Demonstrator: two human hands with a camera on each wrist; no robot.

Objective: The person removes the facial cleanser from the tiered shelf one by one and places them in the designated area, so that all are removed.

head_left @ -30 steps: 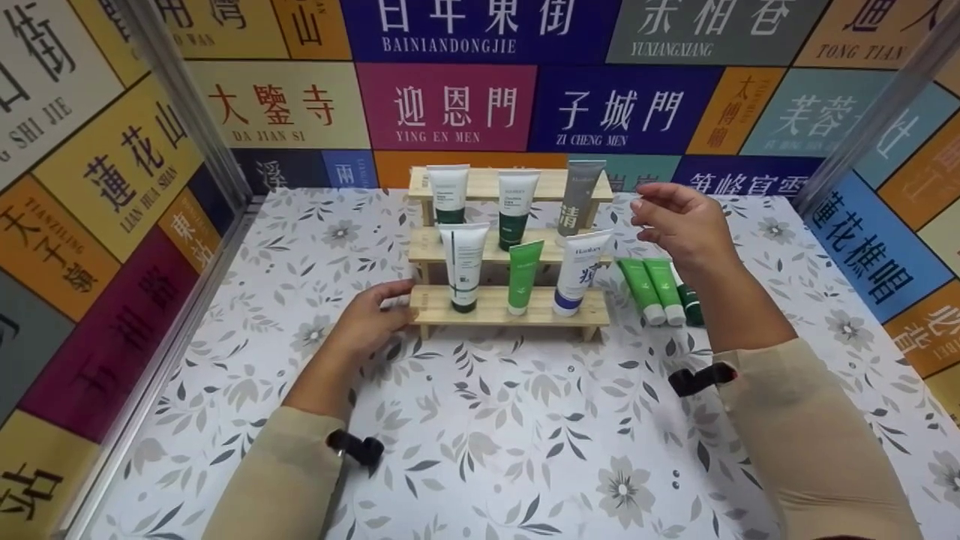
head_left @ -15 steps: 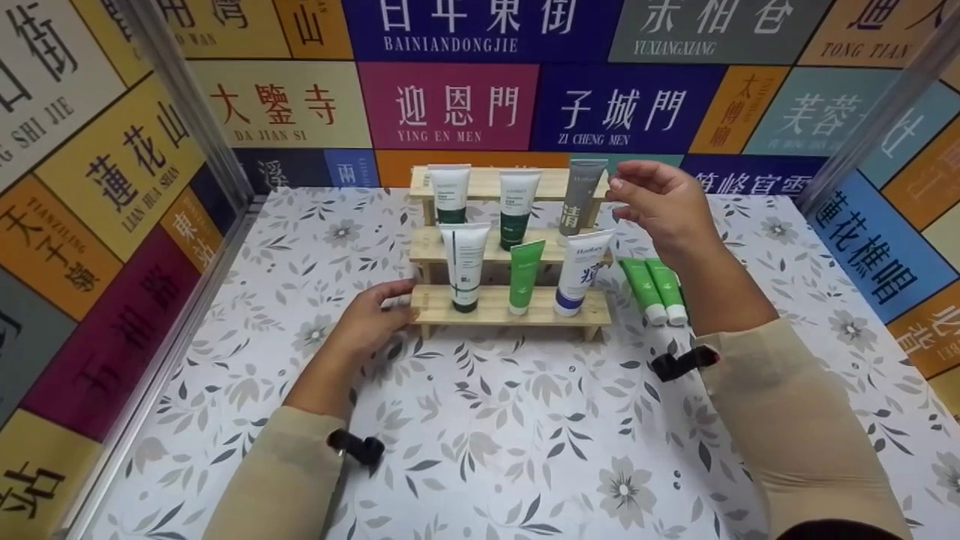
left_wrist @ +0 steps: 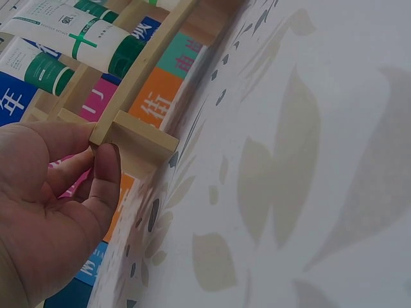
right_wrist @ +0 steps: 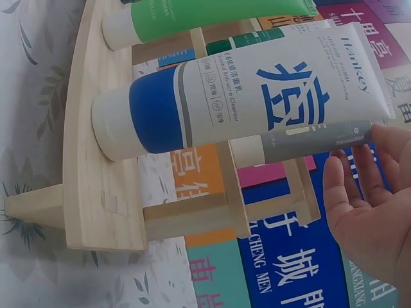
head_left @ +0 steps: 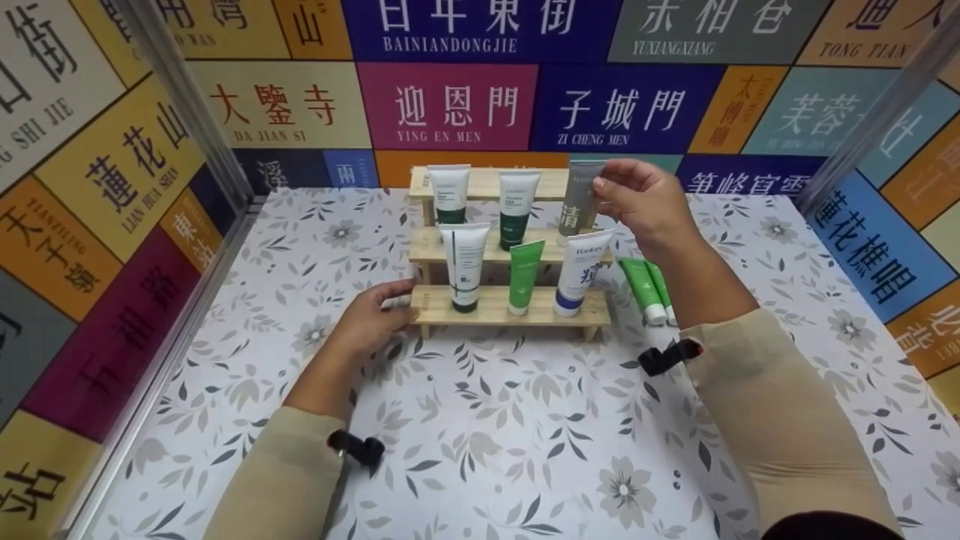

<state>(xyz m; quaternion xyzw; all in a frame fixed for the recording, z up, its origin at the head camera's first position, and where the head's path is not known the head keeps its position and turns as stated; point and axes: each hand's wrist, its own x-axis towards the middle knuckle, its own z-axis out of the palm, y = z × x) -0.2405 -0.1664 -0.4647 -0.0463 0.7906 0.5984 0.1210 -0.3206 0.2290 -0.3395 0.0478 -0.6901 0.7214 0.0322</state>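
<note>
A three-step wooden display stand [head_left: 491,304] bears several squeeze tubes standing on their caps. My left hand [head_left: 369,322] grips the left end of its lowest step, thumb and forefinger at the corner in the left wrist view. With its thumb and fingers, my right hand [head_left: 651,199] pinches the upper right edge of a grey tube [head_left: 580,193] on the middle step. In front of that stands a white tube with a blue band [right_wrist: 257,96]. Beside it on the lowest step are a small green tube [head_left: 526,276] and a white tube with a dark cap [head_left: 465,262].
Two white-and-green tubes, one on the left [head_left: 450,193] and one in the middle [head_left: 517,206], share the middle step. Green tubes [head_left: 640,289] lie on the floral tablecloth right of the stand, partly behind my right forearm. Lettered panels [head_left: 450,105] wall in the table.
My right hand has moved left from beside the stand to the grey tube and taken hold of its upper edge. My left hand has stayed on the stand's end.
</note>
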